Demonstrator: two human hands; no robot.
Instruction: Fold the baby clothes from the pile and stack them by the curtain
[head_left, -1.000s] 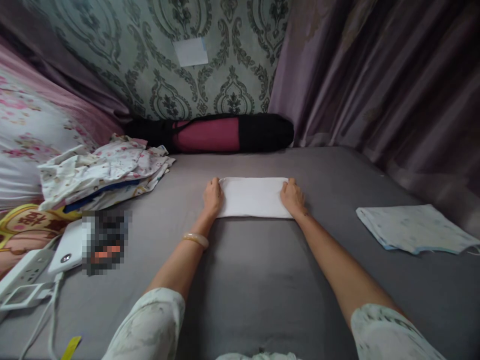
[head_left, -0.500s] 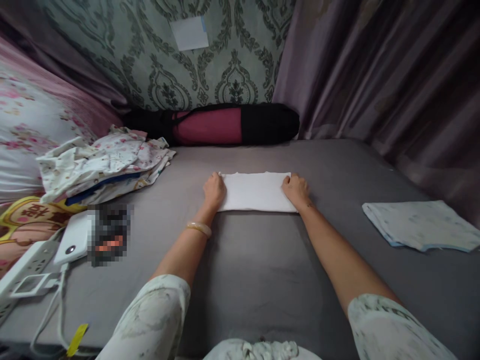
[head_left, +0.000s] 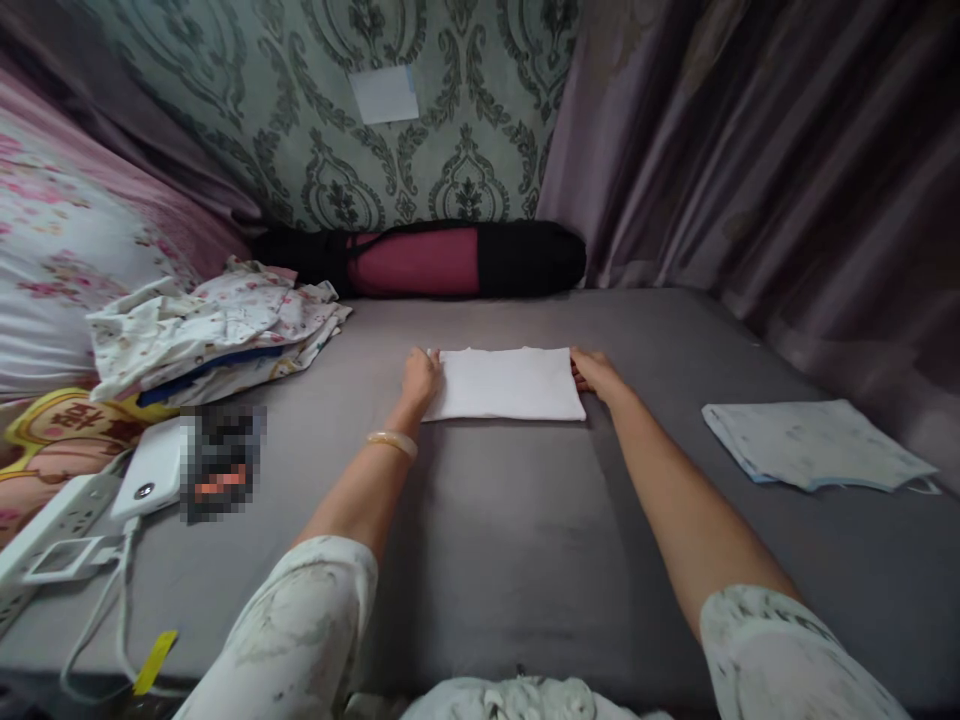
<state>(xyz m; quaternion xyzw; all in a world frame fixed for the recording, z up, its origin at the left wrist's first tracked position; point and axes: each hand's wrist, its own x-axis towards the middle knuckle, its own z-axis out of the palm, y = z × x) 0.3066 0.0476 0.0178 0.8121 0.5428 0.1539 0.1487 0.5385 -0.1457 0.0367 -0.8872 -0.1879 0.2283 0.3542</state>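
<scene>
A folded white cloth (head_left: 506, 384) lies flat as a rectangle on the grey sheet (head_left: 517, 530), in the middle of the view. At its left edge, my left hand (head_left: 421, 377) is closed on the cloth, the fingers bent round the upper left corner. My right hand (head_left: 596, 374) is at the upper right corner, with its thumb on top and its fingers apart beside the right edge, not gripping the cloth.
Folded patterned clothes (head_left: 217, 330) are piled at the left. Nearer me are a white power bank (head_left: 154, 468), a power strip (head_left: 56, 535) and cables. A pale folded garment (head_left: 817, 445) lies right. A black and red bag (head_left: 420, 262) lies along the wall.
My right hand has loosened from the cloth's right edge and its fingers have opened. My left hand stays at the left edge. The camera view has shifted slightly.
</scene>
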